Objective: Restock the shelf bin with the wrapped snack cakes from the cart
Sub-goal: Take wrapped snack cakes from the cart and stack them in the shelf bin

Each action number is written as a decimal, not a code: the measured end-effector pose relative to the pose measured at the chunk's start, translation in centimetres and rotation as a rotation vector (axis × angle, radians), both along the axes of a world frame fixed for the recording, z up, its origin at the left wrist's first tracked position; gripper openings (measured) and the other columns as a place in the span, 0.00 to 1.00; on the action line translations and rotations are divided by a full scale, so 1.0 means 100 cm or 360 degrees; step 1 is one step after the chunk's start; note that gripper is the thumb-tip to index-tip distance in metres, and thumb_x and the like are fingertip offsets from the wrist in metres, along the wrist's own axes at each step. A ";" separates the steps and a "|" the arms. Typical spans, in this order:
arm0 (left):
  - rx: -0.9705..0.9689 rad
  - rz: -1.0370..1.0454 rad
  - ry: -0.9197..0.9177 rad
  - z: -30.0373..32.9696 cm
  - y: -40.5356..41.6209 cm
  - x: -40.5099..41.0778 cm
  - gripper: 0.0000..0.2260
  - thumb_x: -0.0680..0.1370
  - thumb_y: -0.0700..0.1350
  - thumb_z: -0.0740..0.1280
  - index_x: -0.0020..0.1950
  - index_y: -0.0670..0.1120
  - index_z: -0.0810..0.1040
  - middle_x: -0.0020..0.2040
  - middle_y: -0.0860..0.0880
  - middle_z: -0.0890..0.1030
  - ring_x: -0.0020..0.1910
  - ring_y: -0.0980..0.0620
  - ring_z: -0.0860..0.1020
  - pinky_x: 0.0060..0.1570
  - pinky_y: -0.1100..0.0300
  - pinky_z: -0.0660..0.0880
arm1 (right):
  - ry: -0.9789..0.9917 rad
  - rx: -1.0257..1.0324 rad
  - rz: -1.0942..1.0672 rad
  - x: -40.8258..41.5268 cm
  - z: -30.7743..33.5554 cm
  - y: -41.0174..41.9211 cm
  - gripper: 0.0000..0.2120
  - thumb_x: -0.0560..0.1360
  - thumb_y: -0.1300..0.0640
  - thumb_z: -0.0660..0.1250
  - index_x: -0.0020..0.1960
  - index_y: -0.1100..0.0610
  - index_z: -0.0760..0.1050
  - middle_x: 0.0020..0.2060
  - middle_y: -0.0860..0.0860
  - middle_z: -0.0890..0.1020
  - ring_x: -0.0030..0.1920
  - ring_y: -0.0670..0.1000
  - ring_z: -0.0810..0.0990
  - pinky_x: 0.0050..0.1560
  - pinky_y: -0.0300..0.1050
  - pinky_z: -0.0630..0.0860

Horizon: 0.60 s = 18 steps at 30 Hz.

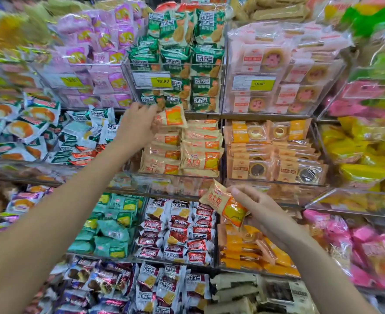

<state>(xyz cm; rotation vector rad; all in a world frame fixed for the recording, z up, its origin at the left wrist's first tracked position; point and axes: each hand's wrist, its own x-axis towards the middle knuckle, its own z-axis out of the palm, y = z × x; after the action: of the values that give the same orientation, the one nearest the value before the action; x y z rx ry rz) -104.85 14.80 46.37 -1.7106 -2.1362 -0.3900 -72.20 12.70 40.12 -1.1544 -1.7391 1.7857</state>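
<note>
**A:** So, centre of the frame, the left hand point(137, 125) is pinching an orange-and-cream snack cake point(172, 116) right at the top of the clear bin point(178, 177) stacked with matching ones.

**B:** Yep, and lower right of centre, the right hand point(261, 211) grips a second cake point(226, 205), tilted, in front of that bin's front wall, below the stack.

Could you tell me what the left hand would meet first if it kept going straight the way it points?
Probably the stack of matching orange-wrapped cakes in the bin; the left hand already holds one cake at the stack's top, though depth is unclear.
</note>
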 end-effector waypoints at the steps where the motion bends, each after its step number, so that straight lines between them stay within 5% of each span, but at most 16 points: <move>1: -0.0150 0.0025 0.0061 0.001 0.010 -0.008 0.21 0.76 0.42 0.65 0.68 0.42 0.69 0.57 0.39 0.78 0.60 0.38 0.70 0.56 0.46 0.69 | -0.0009 0.0001 -0.0003 0.000 -0.001 0.000 0.25 0.59 0.31 0.67 0.52 0.42 0.79 0.48 0.46 0.84 0.49 0.46 0.83 0.55 0.51 0.79; 5: -0.0437 0.0029 0.0065 -0.008 0.040 -0.021 0.20 0.77 0.40 0.62 0.69 0.41 0.66 0.62 0.38 0.73 0.61 0.39 0.69 0.58 0.48 0.68 | -0.0018 -0.0006 -0.0026 0.002 -0.004 0.004 0.24 0.60 0.32 0.67 0.52 0.41 0.79 0.48 0.46 0.84 0.49 0.47 0.83 0.55 0.51 0.79; 10: -0.0281 -0.0060 0.0190 -0.026 0.056 -0.027 0.16 0.77 0.47 0.65 0.62 0.41 0.73 0.59 0.40 0.73 0.57 0.40 0.69 0.54 0.49 0.67 | -0.0066 -0.0017 -0.0085 0.004 -0.008 0.008 0.24 0.64 0.35 0.66 0.56 0.45 0.78 0.50 0.47 0.84 0.51 0.51 0.83 0.58 0.58 0.77; 18: -0.0229 -0.0009 0.0208 -0.030 0.066 -0.035 0.07 0.73 0.35 0.62 0.48 0.38 0.77 0.47 0.37 0.81 0.47 0.39 0.78 0.44 0.50 0.72 | -0.0111 -0.0023 -0.0175 0.002 -0.011 0.013 0.22 0.67 0.38 0.65 0.57 0.46 0.77 0.51 0.48 0.83 0.51 0.49 0.83 0.58 0.58 0.77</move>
<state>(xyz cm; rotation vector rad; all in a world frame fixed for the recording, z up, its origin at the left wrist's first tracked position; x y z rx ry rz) -108.35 21.39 43.37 -1.7679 -2.1095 -0.1243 -71.96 14.03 39.04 -1.3068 -1.6692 1.7151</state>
